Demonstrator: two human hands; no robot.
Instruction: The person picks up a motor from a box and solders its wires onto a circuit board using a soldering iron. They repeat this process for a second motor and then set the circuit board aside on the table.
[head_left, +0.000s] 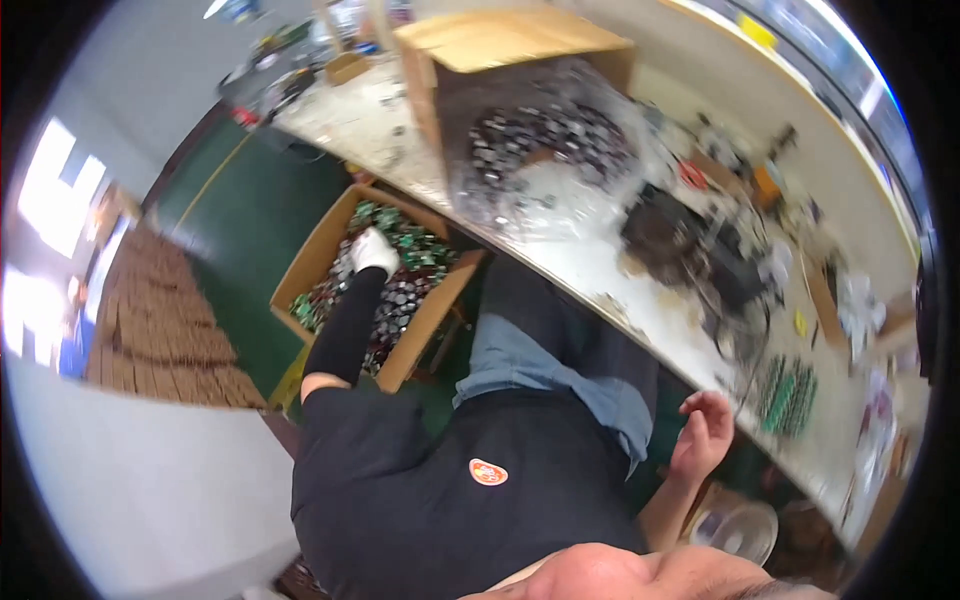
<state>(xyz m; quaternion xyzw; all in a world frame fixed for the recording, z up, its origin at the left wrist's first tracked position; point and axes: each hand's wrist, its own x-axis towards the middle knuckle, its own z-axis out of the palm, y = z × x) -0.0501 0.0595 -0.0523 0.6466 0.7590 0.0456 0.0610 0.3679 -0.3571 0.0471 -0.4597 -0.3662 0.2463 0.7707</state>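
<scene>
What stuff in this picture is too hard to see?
Head view only:
- Left hand: its white glove and the blur hide whether it grips the green parts in the floor box.
- Right hand: bare, near the bench edge; blur hides any touch.
- Bag on the bench: glare and blur hide what the small dark pieces are.

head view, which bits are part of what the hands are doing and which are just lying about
In hand:
- left hand, gloved, down in the cardboard box of small green and dark parts

Lying about:
- right hand, bare and empty, near the bench edge
- plastic bag of dark parts
- green boards
</scene>
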